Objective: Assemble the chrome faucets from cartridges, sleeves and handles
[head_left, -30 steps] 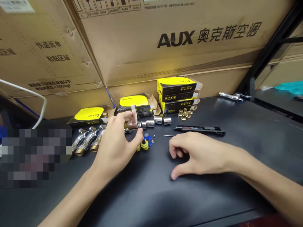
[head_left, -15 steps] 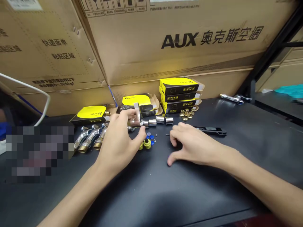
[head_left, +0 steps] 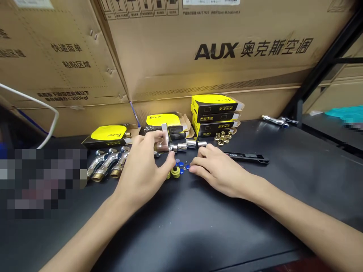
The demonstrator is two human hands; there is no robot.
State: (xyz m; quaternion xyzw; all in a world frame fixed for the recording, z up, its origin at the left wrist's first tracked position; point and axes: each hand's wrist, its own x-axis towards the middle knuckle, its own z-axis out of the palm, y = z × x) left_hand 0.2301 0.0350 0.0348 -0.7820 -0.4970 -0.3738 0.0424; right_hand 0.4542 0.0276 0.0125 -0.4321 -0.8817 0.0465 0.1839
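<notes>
Landmark: yellow cartridge with dark stem [head_left: 176, 173], on the black tabletop [head_left: 181, 226]. Left hand [head_left: 141, 162] grasps a chrome fitting [head_left: 162, 146], fingers curled round it, just beyond the cartridge and slightly left. Right hand [head_left: 222, 172], right of the cartridge: fingers bunched, tips at a blue cap [head_left: 187, 167]; cannot tell whether they pinch it. Chrome sleeves [head_left: 182, 147] lie beyond the cartridge; utility knife [head_left: 252, 158], well to its right.

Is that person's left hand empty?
No, the left hand holds a shiny metal faucet part between its fingers and thumb.
</notes>
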